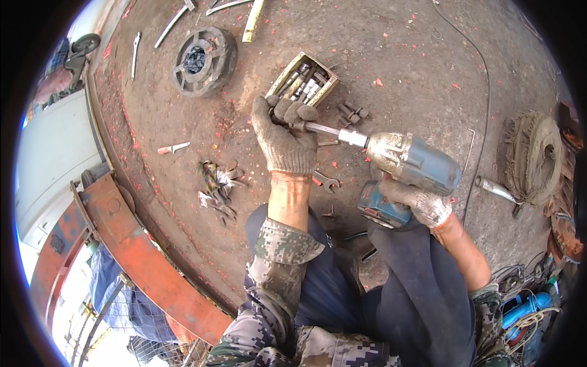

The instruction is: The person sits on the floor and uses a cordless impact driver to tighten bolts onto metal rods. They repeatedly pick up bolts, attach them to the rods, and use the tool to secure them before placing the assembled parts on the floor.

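Note:
My right hand, in a dirty knit glove, is wrapped round the handle of a blue and grey cordless impact wrench. The wrench lies level above my right knee, its nose toward the left. A bright socket and a slim steel shaft stick out of the nose. My left hand, also gloved, has its fingers curled round the shaft's far end; what that end carries is hidden by the fingers. Just beyond the left hand stands a small wooden box of sockets and bits. Several bolts lie beside the box.
An open-ended spanner and a pair of soiled gloves lie on the ground. Farther off is a round wheel-like piece. A frayed ring and a cable lie right; a red steel beam runs left.

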A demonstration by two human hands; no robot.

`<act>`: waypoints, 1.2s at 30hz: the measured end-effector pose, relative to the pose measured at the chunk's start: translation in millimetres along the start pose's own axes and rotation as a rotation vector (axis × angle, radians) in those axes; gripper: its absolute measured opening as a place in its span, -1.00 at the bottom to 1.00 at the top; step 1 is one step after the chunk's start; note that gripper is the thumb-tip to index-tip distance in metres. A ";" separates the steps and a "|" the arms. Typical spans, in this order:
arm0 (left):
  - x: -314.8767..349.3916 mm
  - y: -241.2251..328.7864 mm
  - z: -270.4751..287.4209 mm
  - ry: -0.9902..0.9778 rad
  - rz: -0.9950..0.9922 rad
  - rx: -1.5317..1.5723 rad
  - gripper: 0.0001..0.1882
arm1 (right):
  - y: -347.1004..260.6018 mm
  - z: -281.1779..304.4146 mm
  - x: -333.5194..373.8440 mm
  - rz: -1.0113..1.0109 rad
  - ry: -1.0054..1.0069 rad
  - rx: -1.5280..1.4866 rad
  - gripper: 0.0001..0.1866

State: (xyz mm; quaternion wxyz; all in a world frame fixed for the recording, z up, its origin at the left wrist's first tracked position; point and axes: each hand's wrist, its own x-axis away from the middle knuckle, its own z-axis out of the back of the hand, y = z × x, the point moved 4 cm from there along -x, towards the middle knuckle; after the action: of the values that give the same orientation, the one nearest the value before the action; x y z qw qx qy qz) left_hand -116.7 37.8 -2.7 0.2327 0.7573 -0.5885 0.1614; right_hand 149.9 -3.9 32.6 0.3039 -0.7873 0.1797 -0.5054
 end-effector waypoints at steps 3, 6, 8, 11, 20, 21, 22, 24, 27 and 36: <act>6.2 -3.4 -11.9 0.076 -0.085 -0.211 -0.71 | 4.9 5.5 0.3 -0.030 0.024 -0.041 -0.65; 10.3 -8.5 -21.1 0.186 -0.160 -0.364 -0.73 | 2.3 7.8 0.1 -0.083 0.038 -0.055 -0.64; 12.2 -8.9 -22.6 0.201 -0.190 -0.380 -0.73 | 7.8 11.9 -3.0 -0.165 0.024 -0.127 -0.63; 11.3 -7.3 -21.5 0.137 -0.213 -0.344 -0.72 | 1.1 5.7 -2.3 0.006 -0.005 -0.127 -0.58; 6.5 -3.6 -8.4 0.109 -0.165 -0.268 -0.69 | 18.3 12.3 -1.9 0.016 -0.032 -0.080 -0.47; 7.4 -4.8 -9.8 0.115 -0.168 -0.269 -0.69 | 20.2 13.5 -2.0 0.003 -0.036 -0.110 -0.47; 7.9 -5.2 -10.5 0.121 -0.172 -0.270 -0.70 | 22.1 14.8 -2.2 -0.011 -0.041 -0.140 -0.48; 6.9 -6.2 -11.0 0.109 -0.167 -0.246 -0.70 | 26.5 17.7 -1.6 -0.024 -0.064 -0.206 -0.48; 6.7 -8.8 -14.2 0.112 -0.174 -0.247 -0.69 | 28.3 19.2 -0.4 -0.001 -0.088 -0.157 -0.46; 6.1 -7.1 -7.6 0.089 -0.151 -0.223 -0.64 | 48.9 32.0 -1.2 0.046 -0.131 -0.324 -0.40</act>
State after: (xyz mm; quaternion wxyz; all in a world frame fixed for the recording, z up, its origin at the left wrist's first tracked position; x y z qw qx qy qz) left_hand -108.0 38.4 5.7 0.3527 0.7611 -0.5331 0.1105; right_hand 179.5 -30.4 -10.2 0.1955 -0.8529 0.2568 -0.4103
